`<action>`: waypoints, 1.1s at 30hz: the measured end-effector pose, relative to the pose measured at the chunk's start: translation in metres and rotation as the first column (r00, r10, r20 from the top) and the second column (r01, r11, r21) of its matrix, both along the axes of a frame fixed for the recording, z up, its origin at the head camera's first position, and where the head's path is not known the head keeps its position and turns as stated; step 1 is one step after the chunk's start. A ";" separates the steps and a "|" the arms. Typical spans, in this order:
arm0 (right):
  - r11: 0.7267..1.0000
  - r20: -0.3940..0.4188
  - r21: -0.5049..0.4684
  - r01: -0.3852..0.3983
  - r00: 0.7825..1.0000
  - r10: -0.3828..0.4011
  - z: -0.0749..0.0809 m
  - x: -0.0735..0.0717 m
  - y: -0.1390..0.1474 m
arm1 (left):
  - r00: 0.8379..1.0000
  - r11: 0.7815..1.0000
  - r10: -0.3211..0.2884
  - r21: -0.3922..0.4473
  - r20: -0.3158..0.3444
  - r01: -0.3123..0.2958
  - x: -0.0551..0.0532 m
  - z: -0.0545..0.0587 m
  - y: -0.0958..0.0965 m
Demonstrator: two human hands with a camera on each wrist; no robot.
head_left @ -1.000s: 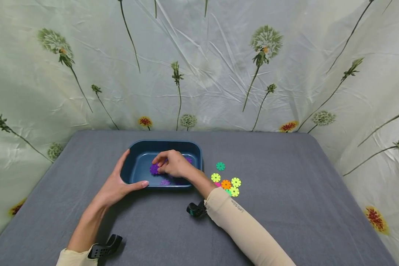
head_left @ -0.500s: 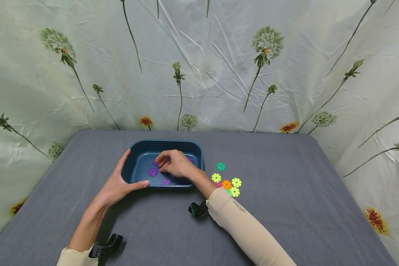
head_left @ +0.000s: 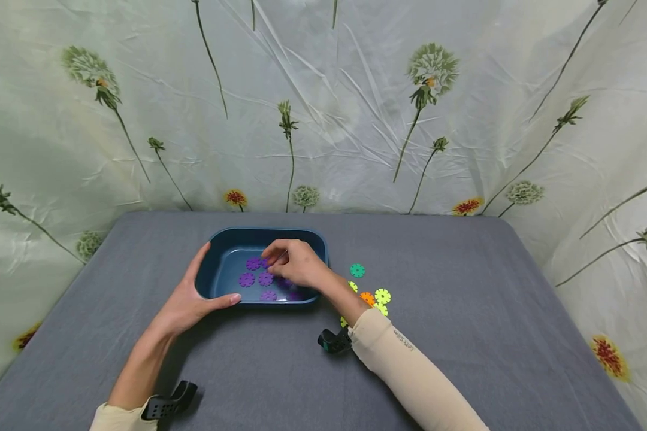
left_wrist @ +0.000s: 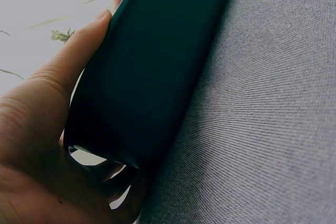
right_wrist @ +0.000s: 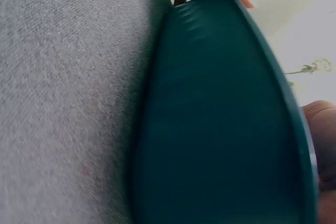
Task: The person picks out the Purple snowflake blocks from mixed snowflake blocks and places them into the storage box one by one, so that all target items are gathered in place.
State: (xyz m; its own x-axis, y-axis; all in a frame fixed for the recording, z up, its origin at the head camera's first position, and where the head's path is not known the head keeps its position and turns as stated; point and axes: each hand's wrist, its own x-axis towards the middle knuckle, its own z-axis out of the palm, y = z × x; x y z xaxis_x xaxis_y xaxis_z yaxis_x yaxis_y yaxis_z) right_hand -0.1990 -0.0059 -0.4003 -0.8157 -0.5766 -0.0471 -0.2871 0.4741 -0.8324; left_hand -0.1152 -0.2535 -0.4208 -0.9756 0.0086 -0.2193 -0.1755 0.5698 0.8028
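A dark blue rectangular plastic basin (head_left: pixel 210 293) stands on the grey cloth. My left hand (head_left: pixel 186 302) grips its left end, thumb on the front wall; in the left wrist view the fingers curve behind the basin. Several purple notched snowflake discs (head_left: pixel 247 279) lie flat on the basin floor. Over the discs at the right half hovers my right hand (head_left: pixel 296 263), thumb and fingertips bent and apart, with no disc visible between them. Part of the discs is hidden beneath that hand. In the right wrist view the basin wall (right_wrist: pixel 220 108) covers most of the right hand.
Right of the basin lie loose snowflake discs: a green one (head_left: pixel 357 270), an orange one (head_left: pixel 367 298) and several yellow ones (head_left: pixel 383 296), partly behind the right forearm. A flower-print curtain (head_left: pixel 345 120) hangs behind the grey table (head_left: pixel 453 287).
My right hand has let go of a purple disc in the basin and moved to the right, uncovering more purple discs. The left hand stays on the basin.
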 end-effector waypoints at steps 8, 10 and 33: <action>0.999 -0.078 -0.029 -0.029 0.997 0.026 0.008 0.005 0.016 | 1.000 1.000 0.002 0.002 0.019 -0.002 0.000 0.001 0.001; 0.999 -0.086 -0.033 -0.026 0.996 0.023 0.009 0.006 0.021 | 1.000 1.000 0.001 0.000 0.019 -0.001 0.000 0.001 0.001; 0.974 -0.130 -0.171 0.148 0.977 -0.171 0.013 0.016 0.089 | 0.999 0.996 -0.045 -0.072 -0.016 0.044 0.001 0.005 0.000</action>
State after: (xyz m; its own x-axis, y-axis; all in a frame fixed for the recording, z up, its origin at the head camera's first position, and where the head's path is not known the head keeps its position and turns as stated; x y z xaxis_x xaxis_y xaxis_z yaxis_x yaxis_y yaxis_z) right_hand -0.1834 0.0832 -0.3876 -0.8893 -0.4289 0.1587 -0.3399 0.3877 -0.8568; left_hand -0.1146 -0.2533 -0.4158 -0.9783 0.0372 -0.2039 -0.1348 0.6329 0.7624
